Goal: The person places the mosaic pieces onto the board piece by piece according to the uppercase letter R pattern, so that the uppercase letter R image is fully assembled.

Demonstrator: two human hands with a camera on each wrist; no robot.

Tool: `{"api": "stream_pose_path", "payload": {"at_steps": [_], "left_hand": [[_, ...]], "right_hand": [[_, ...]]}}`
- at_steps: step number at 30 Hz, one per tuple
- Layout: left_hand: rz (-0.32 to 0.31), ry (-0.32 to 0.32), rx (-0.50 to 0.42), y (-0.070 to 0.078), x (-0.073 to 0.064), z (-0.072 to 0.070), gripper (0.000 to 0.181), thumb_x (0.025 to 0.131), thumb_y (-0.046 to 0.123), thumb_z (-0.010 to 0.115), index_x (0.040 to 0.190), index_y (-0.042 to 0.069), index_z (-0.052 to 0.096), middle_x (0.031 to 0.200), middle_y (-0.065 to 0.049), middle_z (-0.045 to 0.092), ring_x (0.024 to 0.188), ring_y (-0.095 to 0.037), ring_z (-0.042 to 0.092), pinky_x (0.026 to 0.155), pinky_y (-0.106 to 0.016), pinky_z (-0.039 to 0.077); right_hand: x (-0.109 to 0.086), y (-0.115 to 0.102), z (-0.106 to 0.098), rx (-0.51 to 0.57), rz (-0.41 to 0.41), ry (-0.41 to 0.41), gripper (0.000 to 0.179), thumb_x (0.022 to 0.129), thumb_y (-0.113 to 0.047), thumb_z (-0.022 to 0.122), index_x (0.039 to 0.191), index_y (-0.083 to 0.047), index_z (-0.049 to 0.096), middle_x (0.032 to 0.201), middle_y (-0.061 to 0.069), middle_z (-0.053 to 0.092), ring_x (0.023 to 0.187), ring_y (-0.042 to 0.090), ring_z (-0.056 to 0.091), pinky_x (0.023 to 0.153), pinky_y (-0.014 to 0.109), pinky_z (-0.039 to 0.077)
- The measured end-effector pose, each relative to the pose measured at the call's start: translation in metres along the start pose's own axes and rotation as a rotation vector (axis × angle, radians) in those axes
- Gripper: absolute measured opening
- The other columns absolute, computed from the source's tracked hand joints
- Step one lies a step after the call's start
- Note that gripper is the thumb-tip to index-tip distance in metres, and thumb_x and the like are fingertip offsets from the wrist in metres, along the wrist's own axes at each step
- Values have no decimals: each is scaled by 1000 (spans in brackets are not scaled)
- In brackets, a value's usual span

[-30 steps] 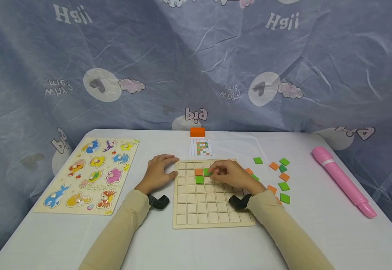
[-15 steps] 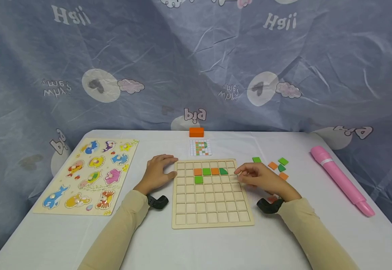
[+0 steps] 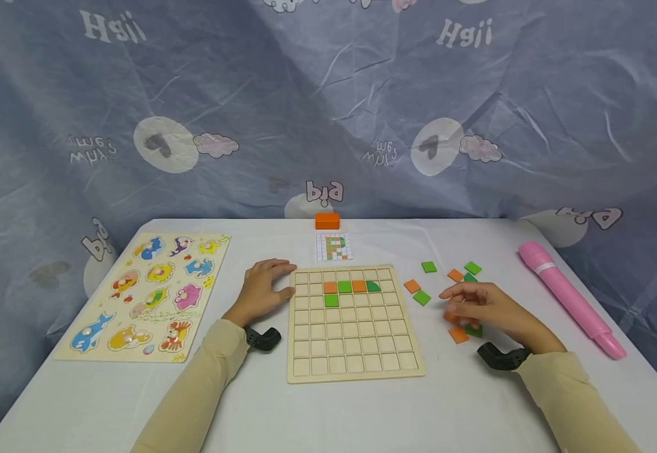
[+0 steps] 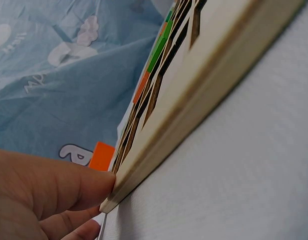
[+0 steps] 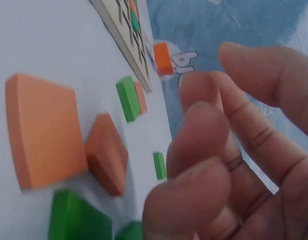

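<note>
A wooden grid board [image 3: 320, 349] lies in the middle of the table. Along one of its upper rows sit an orange tile [image 3: 330, 287], a green tile [image 3: 344, 287], another orange tile [image 3: 359, 286] and a dark green rounded piece [image 3: 373, 287]; a second green tile [image 3: 331, 301] is below the first orange one. My left hand [image 3: 262, 289] touches the board's upper left edge, its thumb [image 4: 91, 187] against the rim. Over the loose tiles at right hovers my right hand [image 3: 484, 308], fingers loosely bent and holding nothing. Beneath it are orange tiles [image 5: 46, 132] and green ones, partly hidden.
Behind the board lie a small pattern card [image 3: 334, 246] and an orange block [image 3: 327, 221]. A sea-animal knob puzzle [image 3: 141, 352] lies at left, a pink pen-shaped object [image 3: 572, 299] at right. Stray tiles [image 3: 421, 297] lie between the board and my right hand.
My right hand has left the board and moved right, over the loose tiles. The second orange tile and dark green piece, earlier behind that hand, now show. My left hand stays put.
</note>
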State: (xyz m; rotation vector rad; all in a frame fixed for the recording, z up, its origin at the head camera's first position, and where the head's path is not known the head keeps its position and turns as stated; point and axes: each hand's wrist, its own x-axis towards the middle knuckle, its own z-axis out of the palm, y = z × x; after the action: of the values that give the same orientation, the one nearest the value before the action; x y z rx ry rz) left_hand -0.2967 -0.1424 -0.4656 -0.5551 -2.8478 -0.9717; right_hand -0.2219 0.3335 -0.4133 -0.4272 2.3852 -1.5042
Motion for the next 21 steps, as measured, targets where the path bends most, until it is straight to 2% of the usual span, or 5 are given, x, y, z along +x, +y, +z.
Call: {"api": "stream_pose_path", "payload": {"at_steps": [6,11,15,21], "left_hand": [[2,2,-3,0,0,0,53,93,22,74,144,7,69,155,-15,60,151,-39,42,125,-62,23],[4,0,-6,0,1,1,53,94,22,74,144,7,69,155,-16,60,151,-40,42,125,-63,23],[3,-1,2,0,1,1,52,94,21,74,144,7,69,155,-16,59,151,-40,42,125,-63,23],[-3,0,12,1,-1,-1,51,95,20,74,144,7,69,155,-17,59,151,-41,42,125,-64,23]], "right_hand": [[-6,4,-8,-26,15,55,30,105,-10,69,129,8,66,97,3,77,68,18,60,59,28,53],[-8,8,-14,-52,11,52,31,105,-8,68,129,12,65,94,3,70,68,19,59,59,27,53],[-11,16,-20,-64,-31,11,23,102,-2,68,120,11,69,93,-1,69,68,15,58,56,26,51],[-12,25,-27,-34,-100,-109,16,97,6,72,112,11,72,92,-9,68,69,6,52,55,24,43]]}}
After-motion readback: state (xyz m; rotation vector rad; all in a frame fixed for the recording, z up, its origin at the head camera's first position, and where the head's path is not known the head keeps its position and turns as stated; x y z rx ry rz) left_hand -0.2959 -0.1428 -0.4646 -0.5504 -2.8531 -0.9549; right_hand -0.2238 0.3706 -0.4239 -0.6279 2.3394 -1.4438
